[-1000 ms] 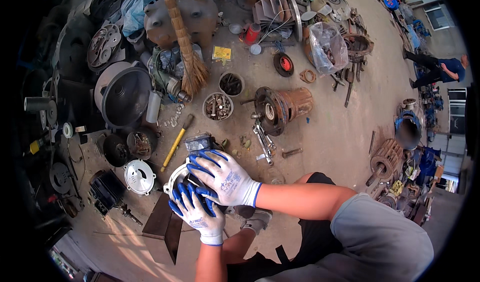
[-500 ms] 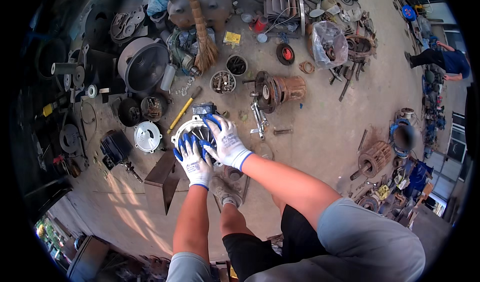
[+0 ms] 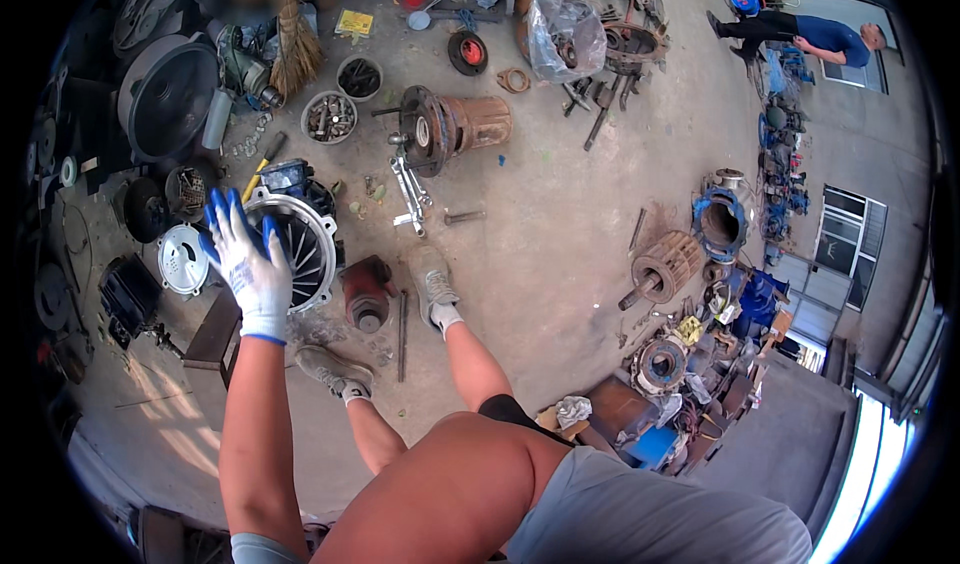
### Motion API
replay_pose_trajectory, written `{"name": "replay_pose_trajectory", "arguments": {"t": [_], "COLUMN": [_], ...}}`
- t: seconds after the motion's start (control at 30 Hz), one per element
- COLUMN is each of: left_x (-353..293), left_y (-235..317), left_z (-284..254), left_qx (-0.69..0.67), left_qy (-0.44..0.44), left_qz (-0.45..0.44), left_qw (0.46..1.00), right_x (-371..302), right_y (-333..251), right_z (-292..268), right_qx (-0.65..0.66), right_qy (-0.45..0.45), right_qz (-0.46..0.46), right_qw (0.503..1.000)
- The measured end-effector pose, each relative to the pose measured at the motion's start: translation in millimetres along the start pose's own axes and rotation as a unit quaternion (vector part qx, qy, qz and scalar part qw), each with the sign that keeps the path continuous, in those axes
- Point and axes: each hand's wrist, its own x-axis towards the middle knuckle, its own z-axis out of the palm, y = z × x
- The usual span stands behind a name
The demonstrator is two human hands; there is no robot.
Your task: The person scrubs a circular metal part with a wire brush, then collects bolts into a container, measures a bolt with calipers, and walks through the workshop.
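- Left hand (image 3: 248,269): wears a white glove with blue-coated fingers; fingers spread apart and extended, palm down over the left rim of the finned motor end housing (image 3: 300,246); whether it presses on the rim cannot be told
- Right hand: out of view; only the upper arm and shoulder show at the 6 o'clock edge, so its finger state cannot be told
- Finned motor end housing: round, grey, with radial ribs about a dark bore; lies on the concrete floor (image 3: 560,254) at about 9 o'clock from picture centre, just beside the person's feet
- At 3 o'clock of the housing, close by: a rusty red cylindrical part (image 3: 365,299) standing with its bore upward
- At 9 o'clock of the housing: a small pale round cover (image 3: 183,260)
- At 12 o'clock of the housing: a yellow-handled tool (image 3: 258,162), then two round tins of small hardware (image 3: 329,117)
- At 1 o'clock: a rusty motor body with flange (image 3: 455,129) lying on its side, with a bright metal puller (image 3: 410,192) below it
- Surface: bare grey concrete, dusty, stained, strewn with bolts and scrap parts
- Room: open workshop yard; a broom (image 3: 292,34) and a large dark drum-shaped casing (image 3: 165,94) at 11 o'clock; a rotor (image 3: 662,267) and blue pump housing (image 3: 722,219) at 3 o'clock; a building wall with windows (image 3: 845,229) along the right rim
- Another person (image 3: 800,36) bends over at 2 o'clock, well apart
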Motion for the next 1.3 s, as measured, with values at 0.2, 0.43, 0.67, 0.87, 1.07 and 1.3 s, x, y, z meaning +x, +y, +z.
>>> {"name": "replay_pose_trajectory", "arguments": {"t": [0.2, 0.43, 0.67, 0.87, 1.07, 1.3], "left_x": [35.0, 34.2, 42.7, 47.0, 68.0, 48.4], "left_y": [21.8, 16.8, 21.2, 22.5, 20.8, 16.3], "left_z": [25.7, 29.8, 19.3, 20.2, 35.2, 20.8], "left_qx": [0.069, 0.056, 0.057, 0.041, -0.003, 0.034], "left_qy": [-0.048, -0.092, -0.121, -0.133, -0.129, -0.138], "left_qz": [0.014, -0.024, -0.023, -0.036, 0.019, -0.021], "left_qw": [0.996, 0.994, 0.991, 0.99, 0.991, 0.99], "right_x": [-20.9, -123.8, -289.0, -228.4, -301.8, -221.3], "right_y": [29.5, 212.7, 476.6, 680.4, 842.2, 776.8], "right_z": [-30.6, -141.3, -198.2, -226.6, -328.4, -259.1], "right_qx": [0.001, -0.055, 0.026, -0.078, -0.163, 0.093], "right_qy": [-0.007, 0.028, 0.232, 0.287, 0.312, 0.456], "right_qz": [0.019, 0.327, 0.626, 0.689, 0.693, 0.67], "right_qw": [1.0, 0.943, 0.744, 0.662, 0.63, 0.578]}}
